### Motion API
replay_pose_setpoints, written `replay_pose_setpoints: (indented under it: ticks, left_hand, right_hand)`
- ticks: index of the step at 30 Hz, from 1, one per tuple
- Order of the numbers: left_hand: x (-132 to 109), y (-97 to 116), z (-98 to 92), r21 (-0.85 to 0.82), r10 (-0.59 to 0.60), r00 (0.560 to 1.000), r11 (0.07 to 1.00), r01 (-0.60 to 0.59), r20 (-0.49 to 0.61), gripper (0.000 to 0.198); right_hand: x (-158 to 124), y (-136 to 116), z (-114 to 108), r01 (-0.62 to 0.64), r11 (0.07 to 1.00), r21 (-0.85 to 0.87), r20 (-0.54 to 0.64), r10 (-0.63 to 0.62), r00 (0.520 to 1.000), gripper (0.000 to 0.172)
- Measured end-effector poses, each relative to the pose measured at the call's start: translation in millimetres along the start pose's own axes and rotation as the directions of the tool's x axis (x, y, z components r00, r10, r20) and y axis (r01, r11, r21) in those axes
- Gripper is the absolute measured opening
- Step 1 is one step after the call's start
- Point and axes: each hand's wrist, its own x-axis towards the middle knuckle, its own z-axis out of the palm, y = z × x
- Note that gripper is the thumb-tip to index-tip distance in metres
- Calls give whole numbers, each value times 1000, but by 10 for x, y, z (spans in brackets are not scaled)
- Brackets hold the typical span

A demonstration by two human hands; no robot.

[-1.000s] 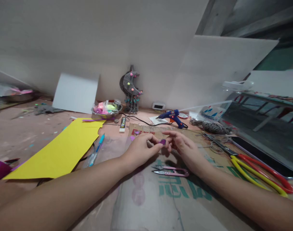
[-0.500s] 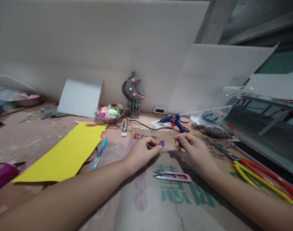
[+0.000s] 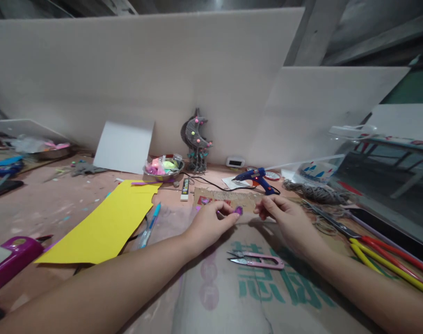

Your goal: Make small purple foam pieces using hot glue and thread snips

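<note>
My left hand [image 3: 211, 226] pinches a small purple piece [image 3: 238, 210] with a darker edge between thumb and forefinger. To its right, my right hand [image 3: 284, 218] has its fingertips pressed together, level with the purple piece and a short gap away. Whatever those fingertips hold is too small to make out. Both hands are just above a cardboard sheet [image 3: 225, 260] printed with green characters. Pink thread snips [image 3: 263, 261] lie on it below the hands, blades pointing left.
Yellow paper [image 3: 100, 222] and a blue pen [image 3: 150, 225] lie left. Behind are a bowl [image 3: 156, 174], a grey moon ornament [image 3: 197, 137] and a blue glue gun [image 3: 255, 176] with its cord. Grey yarn [image 3: 317, 192], large scissors [image 3: 362, 239] and a phone [image 3: 392, 232] lie right.
The view has shifted slightly, so everything sits a little further right and lower. Both hands keep nearly the same pose, the purple piece still in my left fingers.
</note>
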Motion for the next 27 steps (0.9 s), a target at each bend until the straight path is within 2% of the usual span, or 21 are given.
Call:
replay_pose_setpoints:
  ticks: [3,7,11,13,17,21,27]
  left_hand:
    - [-5,8,-9,2,-1,1000,1000,1,7,25]
    - [-7,9,-25,1,-1,1000,1000,1,26,26]
    - [-2,-13,-24,-23,10,1000,1000,-9,27,26]
    - [-3,-15,-23,-33,-1,1000,999,2,27,26]
    - [-13,15,-32,-31,1,999,1000,0,45,24]
    - [-24,40,-37,-30,10,998,1000,-8,61,23]
    - [-33,6,-17,-77,47,988,996,-36,149,22]
  right_hand:
    - [-46,-65,73,-68,997,-45,25,69,997,34]
    - [-99,-122,126,-105,986,-130,22,109,994,24]
    - [-137,-161,155,-129,981,-148,38,136,990,32]
    - [-142,-174,174,-143,982,-120,74,153,986,35]
    - [-152,-184,213,-193,981,2,116,192,975,31]
    - [-187,-205,234,-260,965,22,140,255,957,30]
    - [-201,-202,212,-253,965,64,158,240,958,30]
